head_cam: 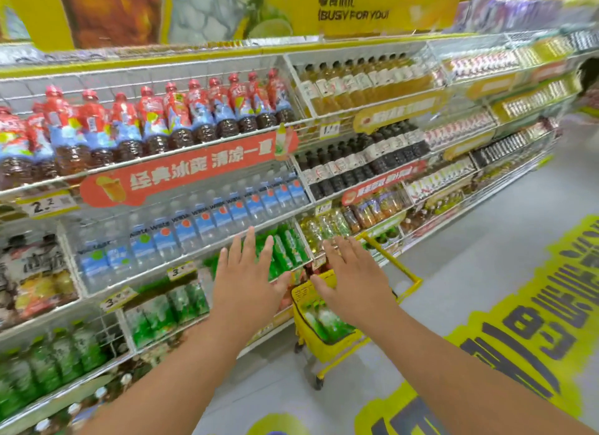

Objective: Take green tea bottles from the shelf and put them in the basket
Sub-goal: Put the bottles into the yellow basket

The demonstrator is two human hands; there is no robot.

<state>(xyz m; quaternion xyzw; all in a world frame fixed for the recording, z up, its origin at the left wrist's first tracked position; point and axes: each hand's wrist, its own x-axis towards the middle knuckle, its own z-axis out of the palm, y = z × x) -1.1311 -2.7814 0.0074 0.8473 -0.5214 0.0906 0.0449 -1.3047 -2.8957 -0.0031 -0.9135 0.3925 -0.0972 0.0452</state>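
Crowding the wire shelf [181,266] are rows of drinks: red-capped dark tea bottles [181,117] on top at 11 o'clock, clear water bottles [207,220] beneath them, and amber and black bottles [363,149] off toward 1 o'clock. A red banner [188,172] hangs along the upper rail, and yellow price tags [180,270] clip to the lower ones. Both of the person's arms reach forward, and nothing lies between the hands and the shelf. The left hand [249,282] is spread wide, fingers straight, holding nothing, in front of the green tea bottles [285,250] at the centre. The right hand [353,279] is likewise open and empty, hovering over the yellow basket [327,340], which stands on wheels on the grey floor [470,246] just below the centre, toward 6 o'clock. Green bottles already lie inside it. They are green-wrapped, blurred, standing upright in the shelf row.
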